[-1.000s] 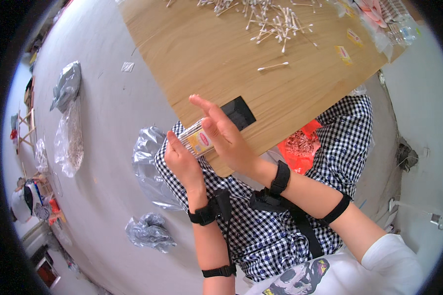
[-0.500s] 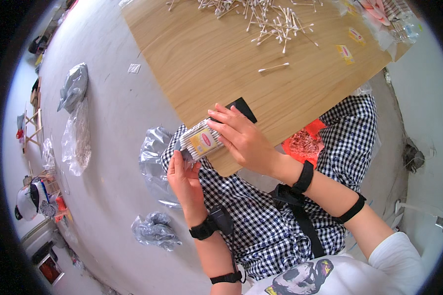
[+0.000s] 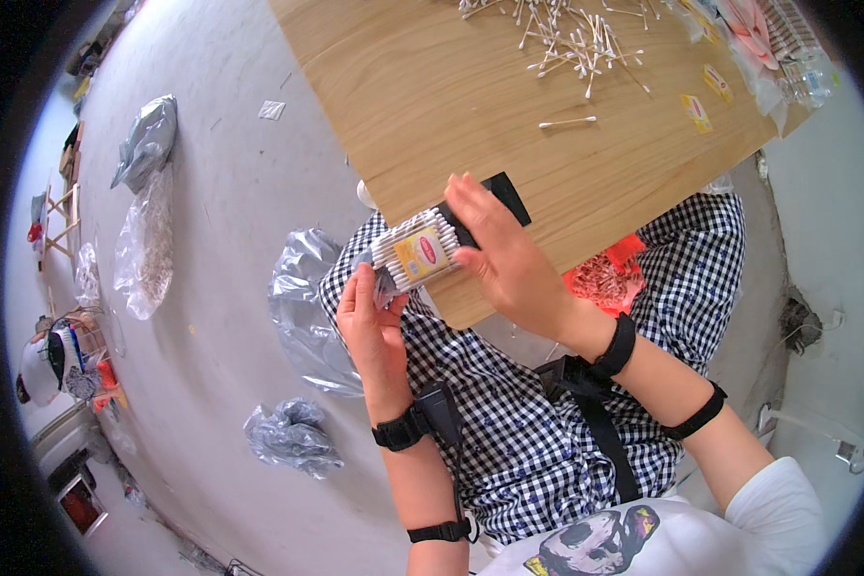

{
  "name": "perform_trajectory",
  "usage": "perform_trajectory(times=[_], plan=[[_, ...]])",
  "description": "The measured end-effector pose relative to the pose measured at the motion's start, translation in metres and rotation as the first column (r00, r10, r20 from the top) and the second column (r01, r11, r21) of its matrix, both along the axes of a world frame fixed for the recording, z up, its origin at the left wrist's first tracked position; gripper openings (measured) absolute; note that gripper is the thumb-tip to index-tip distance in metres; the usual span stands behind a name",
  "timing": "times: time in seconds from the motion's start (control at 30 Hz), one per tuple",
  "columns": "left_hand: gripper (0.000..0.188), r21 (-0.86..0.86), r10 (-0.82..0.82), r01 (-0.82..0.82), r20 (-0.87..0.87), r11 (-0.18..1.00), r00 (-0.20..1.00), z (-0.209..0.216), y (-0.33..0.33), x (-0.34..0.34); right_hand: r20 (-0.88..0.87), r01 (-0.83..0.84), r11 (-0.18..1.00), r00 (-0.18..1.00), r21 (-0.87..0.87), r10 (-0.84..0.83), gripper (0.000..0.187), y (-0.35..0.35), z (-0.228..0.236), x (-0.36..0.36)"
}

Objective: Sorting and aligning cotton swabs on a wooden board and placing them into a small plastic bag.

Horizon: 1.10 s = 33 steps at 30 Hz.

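Observation:
A pack of cotton swabs (image 3: 416, 252) with a yellow label lies at the table's near left corner. My left hand (image 3: 371, 322) pinches the clear plastic bag (image 3: 384, 280) at the pack's left end, fingers closed. Over the pack's right end is my right hand (image 3: 509, 259), its fingers stretched out and its thumb beside the label; whether it presses on the pack I cannot tell. A flat black piece (image 3: 509, 197) sticks out beyond the right fingers, partly hidden by them. One loose cotton swab (image 3: 567, 122) lies farther along the table.
Loose cotton swabs (image 3: 586, 48) are heaped at the wooden table's (image 3: 422, 106) far side. Small yellow labels (image 3: 696, 113) and clear plastic packaging (image 3: 806, 82) are at the right. Below the table edge is a red bag (image 3: 605, 278). Grey plastic bags (image 3: 298, 437) lie on the floor.
My right hand has lifted its fingers straighter and slid toward the pack's right end, uncovering more swabs. The left hand keeps its pinch. The whole view has shifted slightly.

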State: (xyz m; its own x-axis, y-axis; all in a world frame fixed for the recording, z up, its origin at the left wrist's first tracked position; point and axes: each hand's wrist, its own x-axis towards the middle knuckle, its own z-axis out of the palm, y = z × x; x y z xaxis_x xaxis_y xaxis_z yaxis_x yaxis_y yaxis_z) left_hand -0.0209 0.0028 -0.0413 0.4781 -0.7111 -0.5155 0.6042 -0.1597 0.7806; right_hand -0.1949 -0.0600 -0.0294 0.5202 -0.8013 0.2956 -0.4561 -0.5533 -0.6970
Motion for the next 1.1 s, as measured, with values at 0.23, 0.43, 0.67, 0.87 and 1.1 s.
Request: perform_trajectory(times=[0.23, 0.43, 0.67, 0.87, 1.1], plan=[[0.038, 0.086, 0.036, -0.049, 0.148, 0.995, 0.988, -0.009, -0.021, -0.002, 0.595, -0.096, 0.812, 0.730, 0.576, -0.336, 0.061, -0.005, 0.008, 0.022], [0.046, 0.096, -0.027, -0.016, 0.437, 0.995, 0.899, -0.012, -0.024, -0.015, 0.618, -0.119, 0.841, 0.733, 0.528, -0.284, 0.066, -0.001, 0.001, 0.038], [0.045, -0.024, 0.036, -0.026, 0.750, 0.999, 0.661, -0.017, -0.028, -0.020, 0.592, -0.096, 0.879, 0.772, 0.468, -0.231, 0.062, 0.001, -0.003, 0.041], [0.040, 0.109, -0.049, -0.001, 0.455, 0.994, 0.889, 0.003, -0.021, -0.016, 0.347, 0.096, 0.949, 0.916, 0.300, -0.202, 0.061, -0.002, -0.003, 0.035], [0.028, 0.010, -0.018, 0.016, 0.247, 1.000, 0.969, -0.003, -0.006, -0.009, 0.256, 0.054, 0.980, 0.961, 0.192, -0.103, 0.066, -0.003, -0.004, 0.040]])
